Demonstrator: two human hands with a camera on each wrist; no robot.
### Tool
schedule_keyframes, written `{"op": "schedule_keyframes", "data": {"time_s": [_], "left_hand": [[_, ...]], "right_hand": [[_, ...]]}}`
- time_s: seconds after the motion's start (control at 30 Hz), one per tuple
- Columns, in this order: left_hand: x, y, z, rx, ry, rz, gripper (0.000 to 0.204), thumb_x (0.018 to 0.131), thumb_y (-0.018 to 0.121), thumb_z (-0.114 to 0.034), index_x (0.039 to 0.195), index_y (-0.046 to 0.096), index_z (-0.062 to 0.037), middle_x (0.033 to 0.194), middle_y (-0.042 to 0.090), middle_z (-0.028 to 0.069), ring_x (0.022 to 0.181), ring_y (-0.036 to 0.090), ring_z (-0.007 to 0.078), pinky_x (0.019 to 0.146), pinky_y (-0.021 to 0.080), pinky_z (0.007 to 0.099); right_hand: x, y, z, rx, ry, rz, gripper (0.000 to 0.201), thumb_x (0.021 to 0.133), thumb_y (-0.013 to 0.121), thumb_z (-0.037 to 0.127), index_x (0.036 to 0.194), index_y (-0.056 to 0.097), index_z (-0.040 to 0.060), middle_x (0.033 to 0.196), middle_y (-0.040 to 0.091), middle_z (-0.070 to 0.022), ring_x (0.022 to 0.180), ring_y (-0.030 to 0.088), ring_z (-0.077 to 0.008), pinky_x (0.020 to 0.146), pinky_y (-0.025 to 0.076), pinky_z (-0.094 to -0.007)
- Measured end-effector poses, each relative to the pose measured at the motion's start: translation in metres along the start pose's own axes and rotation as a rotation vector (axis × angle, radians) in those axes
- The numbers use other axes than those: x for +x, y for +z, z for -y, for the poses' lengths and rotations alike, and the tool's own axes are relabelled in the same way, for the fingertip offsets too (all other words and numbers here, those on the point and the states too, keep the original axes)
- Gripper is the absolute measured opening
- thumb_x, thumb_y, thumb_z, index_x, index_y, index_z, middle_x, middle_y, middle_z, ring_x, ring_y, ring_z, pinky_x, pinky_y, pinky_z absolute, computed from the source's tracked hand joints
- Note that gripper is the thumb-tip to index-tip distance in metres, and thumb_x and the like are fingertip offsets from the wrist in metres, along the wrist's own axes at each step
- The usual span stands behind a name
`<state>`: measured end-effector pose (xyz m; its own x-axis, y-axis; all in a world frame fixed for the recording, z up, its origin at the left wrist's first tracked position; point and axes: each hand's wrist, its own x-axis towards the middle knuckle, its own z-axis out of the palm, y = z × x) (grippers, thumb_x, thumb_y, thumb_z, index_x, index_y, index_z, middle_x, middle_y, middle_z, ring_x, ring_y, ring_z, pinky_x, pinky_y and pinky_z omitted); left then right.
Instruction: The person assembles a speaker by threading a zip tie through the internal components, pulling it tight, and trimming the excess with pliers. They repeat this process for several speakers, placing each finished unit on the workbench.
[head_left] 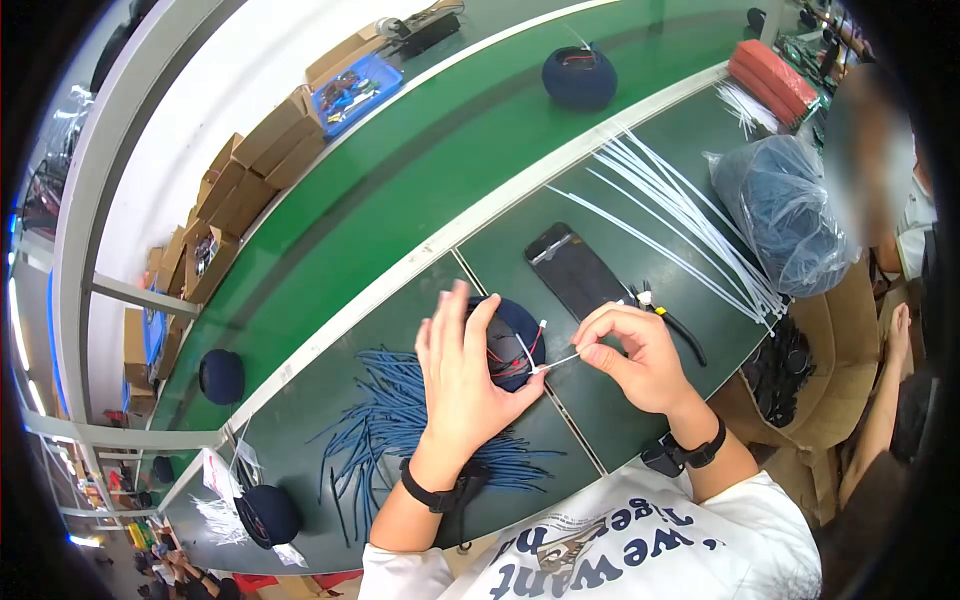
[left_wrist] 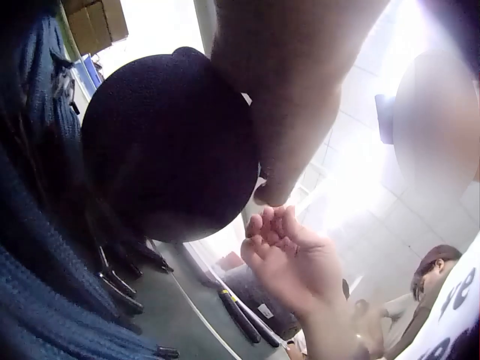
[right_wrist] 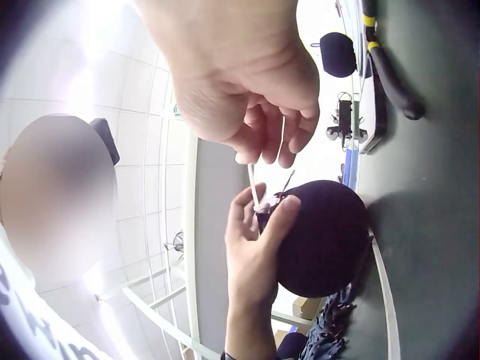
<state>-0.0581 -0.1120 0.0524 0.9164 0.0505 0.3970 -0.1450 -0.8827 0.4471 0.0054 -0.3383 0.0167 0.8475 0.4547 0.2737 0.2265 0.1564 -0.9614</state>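
Observation:
A dark blue, fabric-covered ball (head_left: 521, 322) stands on the green table with its opening upward. Red and black wires and a small white connector show in the opening. A white cable tie (head_left: 562, 362) runs from the wires towards my right hand (head_left: 640, 355), which pinches its tail between thumb and fingertips. My left hand (head_left: 462, 365) is at the ball's near side, thumb by the tie's head and the other fingers raised and spread. In the left wrist view the ball (left_wrist: 169, 146) hides the tie. The right wrist view shows the left thumb (right_wrist: 283, 217) against the ball's side.
A heap of blue cords (head_left: 390, 400) lies left of the ball. Behind are a flat black case (head_left: 575, 270), pliers (head_left: 682, 335), long white cable ties (head_left: 680, 220) and a clear bag (head_left: 785, 215). Another blue ball (head_left: 580, 78) sits on the green belt (head_left: 430, 150).

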Motion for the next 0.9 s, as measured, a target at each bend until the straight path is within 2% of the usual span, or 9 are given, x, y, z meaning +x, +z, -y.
{"op": "schedule_keyframes", "data": {"time_s": [0.1,0.2,0.23,0.33,0.37,0.4,0.73,0.83,0.9], "left_hand": [[0.009,-0.017,0.010,-0.075,0.078,0.237,0.088,0.059,0.100,-0.036,0.138,0.065,-0.0158,0.154,0.056,0.0168,0.146,0.049,0.0428,0.119,0.033,0.0654],[0.012,-0.028,0.021,-0.048,0.204,0.293,0.091,0.059,0.101,-0.040,0.139,0.066,-0.0162,0.153,0.056,0.0161,0.144,0.051,0.0411,0.119,0.034,0.0650],[0.012,-0.028,0.019,-0.083,0.247,0.239,0.078,0.064,0.100,-0.040,0.133,0.070,-0.0173,0.150,0.060,0.0140,0.140,0.055,0.0395,0.118,0.036,0.0639],[0.006,-0.019,0.019,-0.136,0.347,0.163,0.052,0.072,0.096,-0.029,0.118,0.077,-0.0165,0.143,0.065,0.0108,0.136,0.060,0.0353,0.116,0.040,0.0621],[0.005,-0.010,0.017,-0.105,0.424,0.126,0.031,0.076,0.091,-0.016,0.105,0.079,-0.0153,0.136,0.069,0.0077,0.130,0.064,0.0314,0.114,0.042,0.0600],[0.004,-0.009,0.015,-0.131,0.398,0.108,0.027,0.076,0.089,-0.011,0.100,0.079,-0.0154,0.133,0.070,0.0065,0.128,0.066,0.0298,0.113,0.044,0.0583],[0.006,-0.007,0.011,-0.165,0.384,0.121,0.023,0.075,0.091,-0.013,0.092,0.075,-0.0123,0.129,0.070,0.0092,0.125,0.066,0.0317,0.111,0.046,0.0573],[0.004,-0.005,0.012,-0.157,0.400,0.102,0.025,0.073,0.091,-0.015,0.090,0.074,-0.0117,0.128,0.070,0.0104,0.123,0.067,0.0315,0.110,0.047,0.0571],[0.003,-0.001,0.021,-0.131,0.426,0.110,0.026,0.073,0.092,-0.018,0.090,0.073,-0.0124,0.130,0.069,0.0112,0.127,0.064,0.0338,0.112,0.045,0.0570]], "right_hand": [[0.008,-0.006,0.003,-0.064,0.000,-0.038,0.006,0.098,0.073,0.002,0.096,0.072,-0.0030,0.101,0.073,-0.0104,0.092,0.069,-0.0164,0.085,0.055,-0.0310],[0.011,-0.008,0.001,-0.034,0.050,0.022,0.005,0.098,0.073,0.002,0.096,0.072,-0.0029,0.101,0.073,-0.0103,0.092,0.069,-0.0163,0.085,0.055,-0.0313],[0.010,-0.005,0.000,-0.009,0.040,0.018,0.005,0.098,0.073,0.002,0.096,0.072,-0.0026,0.102,0.073,-0.0100,0.092,0.069,-0.0167,0.085,0.055,-0.0319],[0.009,-0.002,0.003,-0.015,0.048,0.030,0.005,0.097,0.074,0.002,0.095,0.072,-0.0025,0.101,0.073,-0.0098,0.091,0.069,-0.0175,0.085,0.055,-0.0326],[0.008,-0.001,0.004,-0.022,0.037,0.032,0.005,0.096,0.074,0.001,0.095,0.072,-0.0025,0.100,0.073,-0.0098,0.091,0.069,-0.0176,0.085,0.055,-0.0326],[0.008,-0.002,0.004,-0.030,0.021,0.031,0.005,0.096,0.075,0.001,0.095,0.072,-0.0025,0.099,0.073,-0.0099,0.091,0.069,-0.0177,0.085,0.055,-0.0325],[0.003,0.001,0.000,-0.049,-0.003,-0.070,0.006,0.095,0.074,0.000,0.092,0.069,-0.0028,0.096,0.072,-0.0100,0.089,0.067,-0.0179,0.083,0.054,-0.0317],[0.007,-0.001,0.003,-0.100,-0.054,-0.031,0.006,0.096,0.072,-0.001,0.093,0.068,-0.0028,0.098,0.071,-0.0096,0.090,0.066,-0.0169,0.083,0.053,-0.0312],[0.009,-0.004,0.003,-0.048,-0.029,-0.124,0.006,0.097,0.071,-0.001,0.093,0.067,-0.0027,0.100,0.071,-0.0095,0.090,0.066,-0.0164,0.083,0.053,-0.0314]]}}
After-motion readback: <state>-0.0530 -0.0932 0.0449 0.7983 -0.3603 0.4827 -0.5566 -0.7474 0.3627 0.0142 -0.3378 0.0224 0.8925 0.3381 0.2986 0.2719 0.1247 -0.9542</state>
